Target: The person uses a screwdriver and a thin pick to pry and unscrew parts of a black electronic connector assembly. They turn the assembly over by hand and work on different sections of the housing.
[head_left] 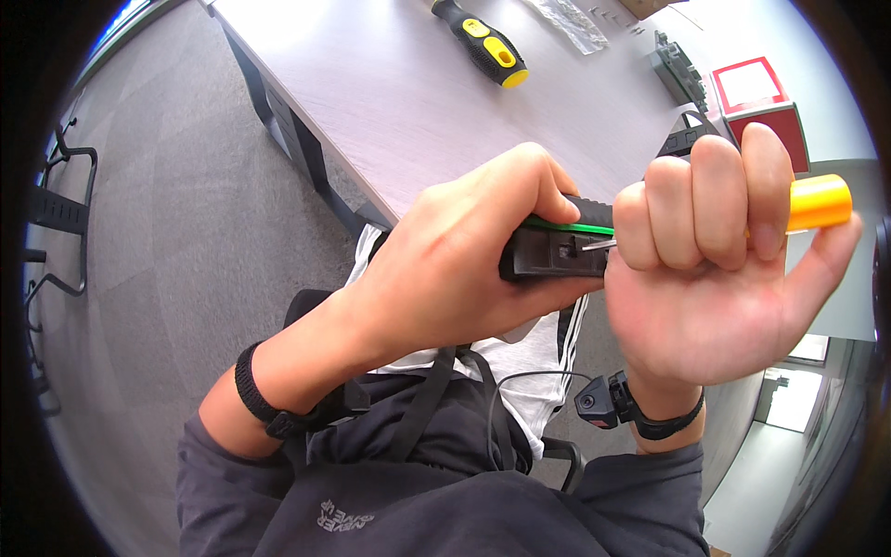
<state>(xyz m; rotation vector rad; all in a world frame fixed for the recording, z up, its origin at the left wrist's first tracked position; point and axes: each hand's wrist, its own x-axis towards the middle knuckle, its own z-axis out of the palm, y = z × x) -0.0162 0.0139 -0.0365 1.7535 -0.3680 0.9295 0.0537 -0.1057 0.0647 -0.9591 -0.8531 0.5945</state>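
In front of my body, my left hand (455,251) is closed around a black boxy housing (552,261) with a green strip along its upper edge. A small square opening shows on the side facing me. My right hand (710,251) is wrapped round a screwdriver (819,202), whose yellow handle end sticks out past the thumb side. Its thin metal tip points left, out of the fist, at the housing's side near the opening. Whether the tip touches the housing I cannot tell. My right fingers hide the middle of the screwdriver.
The pale table (371,84) bears a black-and-yellow tool handle (483,46), a clear plastic bag (571,23) and several small screws (613,19). Further right are a dark grey part (677,70) and a red-and-white box (766,107). A black-framed chair (65,218) stands far left.
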